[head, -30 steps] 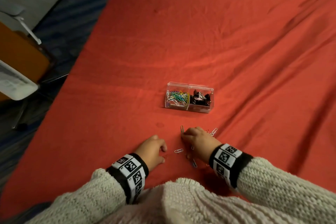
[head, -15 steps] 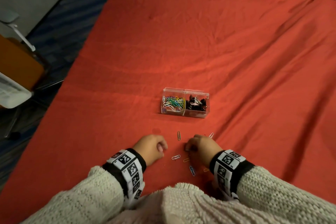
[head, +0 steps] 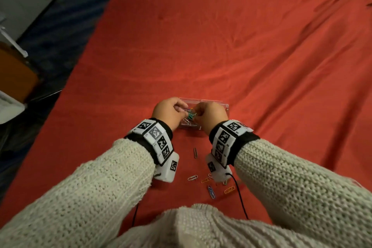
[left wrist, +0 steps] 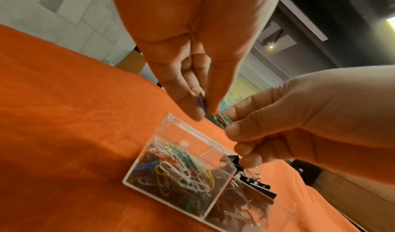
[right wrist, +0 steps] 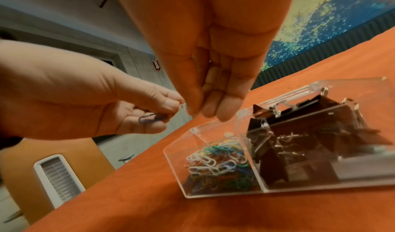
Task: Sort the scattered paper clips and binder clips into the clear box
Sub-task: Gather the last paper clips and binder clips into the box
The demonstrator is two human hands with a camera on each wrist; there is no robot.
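Paper clips (left wrist: 181,169), thin coated wire, judged very light, springy and slippery, best pinched flat across both long sides. They fill the left compartment of the clear box (head: 213,102); black binder clips (right wrist: 299,134), judged stiffer and heavier, fill the right. Left hand (head: 169,111) pinches a blue clip (right wrist: 150,117) above the box; right hand (head: 209,116), fingers curled, grips a small bunch of clips (left wrist: 220,120). About 6 loose clips (head: 211,191) lie on the red cloth (head: 201,46) nearer the person. Legible writing: none; only coded wristband markers (head: 155,133).
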